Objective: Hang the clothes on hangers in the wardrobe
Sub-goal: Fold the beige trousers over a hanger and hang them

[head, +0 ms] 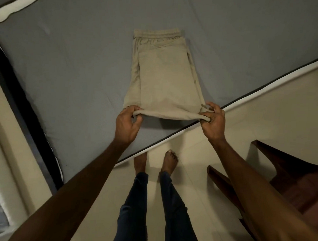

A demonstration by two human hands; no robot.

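Beige trousers [165, 73] lie folded on the grey mattress [74, 71], waistband at the far end and the folded edge toward me. My left hand [128, 121] pinches the near left corner of the fold. At the near right corner, my right hand [213, 121] grips the cloth, close to the mattress edge. The near edge of the trousers is lifted slightly off the bed. No hanger or wardrobe is in view.
The mattress has a white border [228, 109] running diagonally in front of me. My bare feet [168, 160] stand on the cream floor beside it. A dark wooden piece of furniture [289, 173] stands at the right. A dark bed frame edge [19, 96] runs along the left.
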